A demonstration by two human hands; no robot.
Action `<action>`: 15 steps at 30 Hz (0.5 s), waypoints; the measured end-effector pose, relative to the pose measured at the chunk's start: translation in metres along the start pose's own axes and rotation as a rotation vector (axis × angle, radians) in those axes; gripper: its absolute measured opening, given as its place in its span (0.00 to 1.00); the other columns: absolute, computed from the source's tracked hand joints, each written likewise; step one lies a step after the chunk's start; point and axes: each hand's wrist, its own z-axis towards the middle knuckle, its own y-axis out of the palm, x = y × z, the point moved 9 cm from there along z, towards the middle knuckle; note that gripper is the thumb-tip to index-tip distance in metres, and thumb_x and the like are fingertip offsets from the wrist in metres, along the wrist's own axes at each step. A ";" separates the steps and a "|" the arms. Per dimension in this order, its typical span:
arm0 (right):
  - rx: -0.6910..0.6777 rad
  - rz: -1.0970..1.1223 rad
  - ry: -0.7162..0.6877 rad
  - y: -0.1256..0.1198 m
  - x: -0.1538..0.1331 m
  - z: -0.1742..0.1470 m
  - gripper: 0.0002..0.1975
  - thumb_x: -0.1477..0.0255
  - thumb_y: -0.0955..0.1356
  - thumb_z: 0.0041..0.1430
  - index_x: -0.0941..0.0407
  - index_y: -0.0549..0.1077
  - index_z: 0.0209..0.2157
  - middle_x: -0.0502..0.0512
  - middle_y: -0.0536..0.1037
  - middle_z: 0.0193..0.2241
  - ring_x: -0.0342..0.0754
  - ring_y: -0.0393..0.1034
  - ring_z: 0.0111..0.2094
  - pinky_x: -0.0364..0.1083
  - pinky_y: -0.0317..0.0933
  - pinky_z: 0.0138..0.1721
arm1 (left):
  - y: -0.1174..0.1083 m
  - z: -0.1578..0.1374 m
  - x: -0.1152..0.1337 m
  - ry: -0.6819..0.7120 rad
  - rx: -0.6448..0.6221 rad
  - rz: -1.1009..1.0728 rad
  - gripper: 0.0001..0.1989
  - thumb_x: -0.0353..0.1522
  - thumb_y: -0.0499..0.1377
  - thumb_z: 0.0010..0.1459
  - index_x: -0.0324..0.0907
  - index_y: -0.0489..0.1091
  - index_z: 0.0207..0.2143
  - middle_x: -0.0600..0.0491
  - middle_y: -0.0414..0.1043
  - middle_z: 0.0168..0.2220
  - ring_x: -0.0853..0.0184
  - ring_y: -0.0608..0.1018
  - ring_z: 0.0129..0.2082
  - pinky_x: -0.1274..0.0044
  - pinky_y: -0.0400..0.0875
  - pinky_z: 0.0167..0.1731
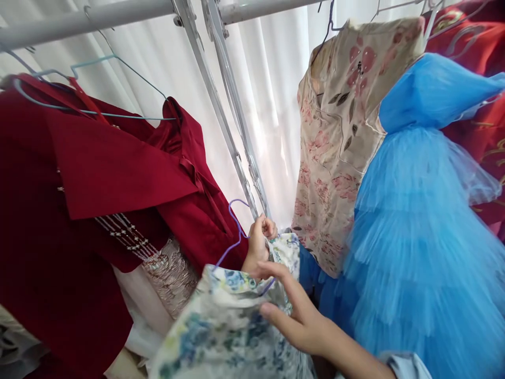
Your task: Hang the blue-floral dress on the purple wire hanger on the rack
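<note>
A white dress with blue and yellow flowers (229,326) is in front of me, part blurred. A purple hanger (232,246) sits in its neckline, its hook up beside the metal posts. My left hand (260,242) comes up through the neckline, fingers curled closed by the far shoulder of the dress, apparently on its edge; their grip is partly hidden. Over the near side of the neckline is my right hand (295,316), thumb and forefinger spread apart, close to the cloth and a bit of the hanger. Its other fingers are hidden.
To the left a dark red jacket (118,179) hangs on a pale blue hanger (130,115) from a rail (130,13). Two metal posts (229,105) slant down the middle. A beige floral top (323,142) and a blue tulle dress (418,221) hang right, before white curtains (268,79).
</note>
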 end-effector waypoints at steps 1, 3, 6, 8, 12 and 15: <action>0.077 0.010 0.017 -0.009 0.010 -0.012 0.26 0.62 0.69 0.60 0.39 0.64 0.59 0.57 0.72 0.51 0.60 0.65 0.54 0.57 0.56 0.58 | 0.005 0.007 0.009 -0.035 -0.058 -0.079 0.27 0.46 0.49 0.64 0.44 0.52 0.15 0.60 0.47 0.14 0.73 0.55 0.14 0.78 0.56 0.19; 0.167 0.046 0.128 -0.024 0.042 -0.038 0.19 0.60 0.66 0.63 0.40 0.69 0.55 0.57 0.75 0.47 0.61 0.67 0.52 0.59 0.57 0.56 | 0.011 0.023 0.027 -0.108 -0.154 -0.284 0.25 0.41 0.50 0.62 0.43 0.49 0.15 0.61 0.43 0.13 0.75 0.51 0.13 0.79 0.55 0.18; 0.148 0.073 0.324 -0.034 0.094 -0.075 0.11 0.55 0.66 0.62 0.43 0.76 0.40 0.55 0.78 0.34 0.61 0.71 0.41 0.59 0.62 0.46 | 0.016 0.049 0.050 -0.171 -0.211 -0.515 0.23 0.34 0.49 0.61 0.42 0.46 0.15 0.62 0.39 0.13 0.76 0.47 0.13 0.80 0.52 0.17; 0.089 0.088 0.434 -0.037 0.124 -0.093 0.15 0.52 0.66 0.60 0.46 0.76 0.33 0.55 0.77 0.27 0.59 0.72 0.33 0.57 0.63 0.40 | 0.024 0.063 0.056 -0.191 -0.222 -0.584 0.22 0.32 0.49 0.61 0.42 0.46 0.15 0.62 0.39 0.14 0.76 0.46 0.13 0.81 0.52 0.17; -0.030 0.097 0.614 -0.044 0.166 -0.112 0.21 0.47 0.65 0.57 0.50 0.76 0.33 0.53 0.74 0.23 0.54 0.68 0.27 0.52 0.60 0.33 | 0.066 0.074 0.044 -0.253 -0.313 -0.672 0.19 0.32 0.50 0.60 0.41 0.54 0.15 0.62 0.41 0.14 0.78 0.49 0.12 0.82 0.53 0.17; -0.079 0.075 0.616 -0.051 0.176 -0.104 0.20 0.47 0.67 0.54 0.48 0.74 0.37 0.51 0.73 0.25 0.53 0.67 0.28 0.51 0.59 0.33 | 0.084 0.070 0.027 -0.227 -0.309 -0.728 0.16 0.33 0.53 0.59 0.39 0.62 0.19 0.61 0.48 0.15 0.78 0.55 0.13 0.82 0.56 0.19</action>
